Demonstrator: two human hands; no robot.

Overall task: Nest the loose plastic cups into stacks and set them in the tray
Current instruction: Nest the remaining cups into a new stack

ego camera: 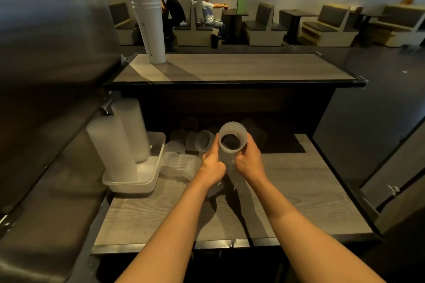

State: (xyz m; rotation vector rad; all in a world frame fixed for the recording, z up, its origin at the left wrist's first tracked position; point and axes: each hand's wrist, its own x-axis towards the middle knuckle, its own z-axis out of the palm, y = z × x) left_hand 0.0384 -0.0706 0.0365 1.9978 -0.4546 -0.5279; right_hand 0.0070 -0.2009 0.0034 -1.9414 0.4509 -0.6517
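Observation:
Both hands hold one upright stack of translucent ribbed plastic cups (232, 145) over the middle of the wooden counter, its open mouth facing me. My left hand (212, 163) grips its left side and my right hand (249, 159) grips its right side. At the left, a shallow translucent tray (147, 179) holds two tall cup stacks, a near stack (112, 147) and a far stack (132, 128). Loose cups (177, 163) lie on their sides between the tray and my hands. More cups (202, 139) lie behind in the shadow.
The wooden counter (287, 190) stretches right of my hands. A raised shelf (230, 69) behind carries a tall stack of white cups (149, 25). A steel surface (46, 76) rises along the left. Beyond are booth seats, tables and two seated people.

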